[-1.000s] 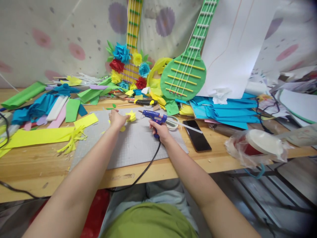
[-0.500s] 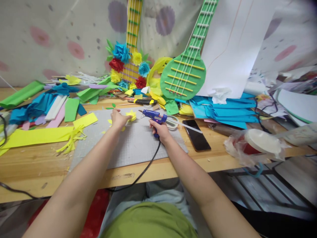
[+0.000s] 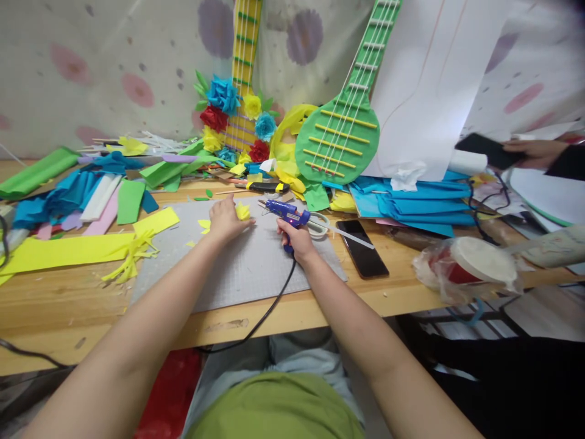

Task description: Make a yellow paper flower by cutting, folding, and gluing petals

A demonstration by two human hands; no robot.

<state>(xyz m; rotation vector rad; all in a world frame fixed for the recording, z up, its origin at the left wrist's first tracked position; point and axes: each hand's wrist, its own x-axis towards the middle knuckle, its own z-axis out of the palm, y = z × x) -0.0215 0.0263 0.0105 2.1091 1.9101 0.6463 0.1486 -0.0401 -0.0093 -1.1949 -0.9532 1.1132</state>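
Observation:
My right hand (image 3: pixel 296 236) is wrapped around the handle of a blue hot glue gun (image 3: pixel 286 212), its nozzle pointing left and a long pale glue stick trailing from its back. My left hand (image 3: pixel 227 221) is spread over the grey cutting mat (image 3: pixel 256 274), thumb stretched toward the right. Just beyond it, between thumb and fingers, shows a yellow paper flower (image 3: pixel 242 211); part of it is hidden by the hand. Small yellow paper petals (image 3: pixel 204 227) lie on the mat left of my wrist.
A phone (image 3: pixel 362 249) lies right of the mat, near scissors (image 3: pixel 319 225). Crepe paper strips (image 3: pixel 68 253) cover the left side. Behind stand a green paper instrument (image 3: pixel 338 143) and a yellow one with flowers (image 3: pixel 244 67). At right, another person's hand (image 3: pixel 534 152) holds a dark flat object.
My left hand has moved slightly right and its fingers have spread beside the yellow flower. The glue gun barely shifted. Another person's hand and dark clothing have appeared at right.

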